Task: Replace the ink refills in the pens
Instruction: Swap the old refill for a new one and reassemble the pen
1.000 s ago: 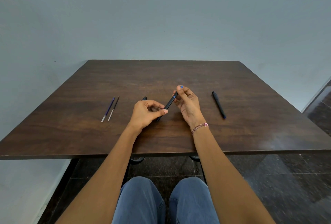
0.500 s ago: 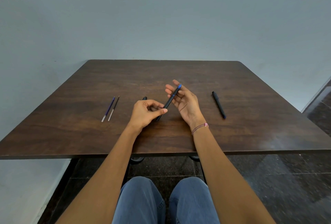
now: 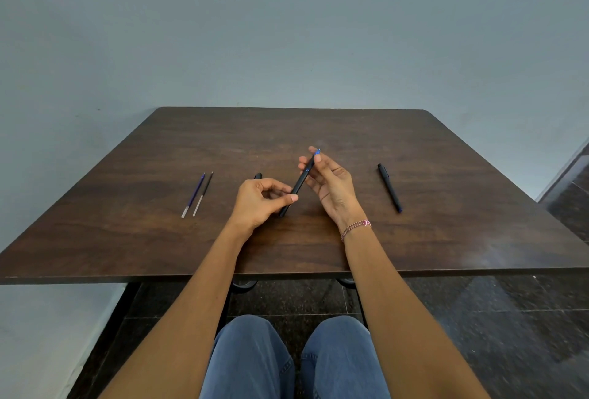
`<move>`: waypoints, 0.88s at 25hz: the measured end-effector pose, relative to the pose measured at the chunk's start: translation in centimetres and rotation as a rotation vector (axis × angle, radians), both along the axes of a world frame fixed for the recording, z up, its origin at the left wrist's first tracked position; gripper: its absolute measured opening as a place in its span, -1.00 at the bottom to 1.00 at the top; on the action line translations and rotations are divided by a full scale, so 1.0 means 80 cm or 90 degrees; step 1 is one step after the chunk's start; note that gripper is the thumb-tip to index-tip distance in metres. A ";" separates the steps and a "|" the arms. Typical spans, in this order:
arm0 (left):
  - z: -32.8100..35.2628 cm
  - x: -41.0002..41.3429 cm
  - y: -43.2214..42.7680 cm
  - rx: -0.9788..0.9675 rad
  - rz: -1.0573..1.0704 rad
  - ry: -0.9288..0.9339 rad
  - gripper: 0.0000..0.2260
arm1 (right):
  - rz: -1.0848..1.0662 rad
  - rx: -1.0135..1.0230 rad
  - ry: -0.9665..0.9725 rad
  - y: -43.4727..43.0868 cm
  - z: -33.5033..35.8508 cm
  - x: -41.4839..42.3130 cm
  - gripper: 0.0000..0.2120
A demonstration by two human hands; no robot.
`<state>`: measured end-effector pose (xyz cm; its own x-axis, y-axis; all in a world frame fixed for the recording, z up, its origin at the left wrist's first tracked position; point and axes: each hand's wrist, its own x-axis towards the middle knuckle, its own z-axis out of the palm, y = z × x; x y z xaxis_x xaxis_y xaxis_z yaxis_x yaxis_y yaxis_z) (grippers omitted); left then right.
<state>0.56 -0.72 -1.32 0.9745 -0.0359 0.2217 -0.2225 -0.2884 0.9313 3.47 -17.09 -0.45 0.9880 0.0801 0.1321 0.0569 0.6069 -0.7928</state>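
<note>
Left grip (image 3: 261, 201): clenched round the lower part of a black pen (image 3: 298, 186), which is held above the worktop (image 3: 318, 131) and slants up toward the right grip (image 3: 331, 185). Right grip: fingers mostly straight against the pen's blue upper end; whether they pinch it cannot be told. Second pen (image 3: 389, 187) lies right of the right grip. Two refills (image 3: 197, 194) lie side by side, left of the left grip.
</note>
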 end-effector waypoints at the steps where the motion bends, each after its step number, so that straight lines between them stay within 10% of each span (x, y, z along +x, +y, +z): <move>1: 0.000 0.000 0.000 -0.007 0.001 0.000 -0.86 | 0.019 0.014 0.001 0.000 0.001 0.000 -0.79; 22: 0.000 0.002 0.000 0.030 -0.003 0.007 -0.86 | 0.011 0.008 -0.010 0.001 -0.003 0.004 -0.86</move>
